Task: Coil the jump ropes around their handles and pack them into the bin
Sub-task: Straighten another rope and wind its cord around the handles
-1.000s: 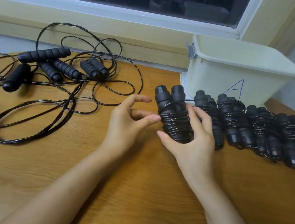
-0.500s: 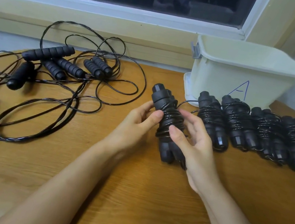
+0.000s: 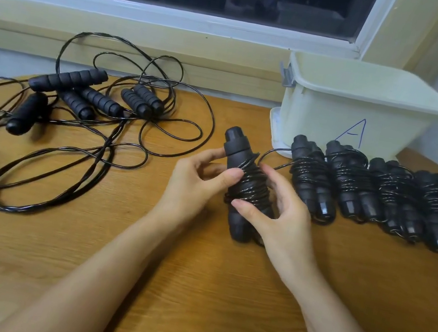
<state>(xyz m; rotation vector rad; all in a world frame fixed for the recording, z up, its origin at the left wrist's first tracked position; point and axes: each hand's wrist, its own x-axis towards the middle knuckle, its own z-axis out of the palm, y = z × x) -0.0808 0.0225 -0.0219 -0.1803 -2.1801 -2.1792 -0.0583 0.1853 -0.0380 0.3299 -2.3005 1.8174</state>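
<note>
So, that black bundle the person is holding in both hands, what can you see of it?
It is a jump rope: matte black, plastic-looking handles with thin glossy cord wound tightly round the middle. One stepped cap sticks out on top, leaning away and left; the lower end points down at the wooden table. The left hand pinches its upper left side, and the right hand curls round the coils from the right. A short loose loop of cord leads off rightward.

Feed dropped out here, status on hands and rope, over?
Left hand and right hand grip black cord-wrapped jump rope handles. Cream plastic bin open, coiled black bundles lined before it.
</note>
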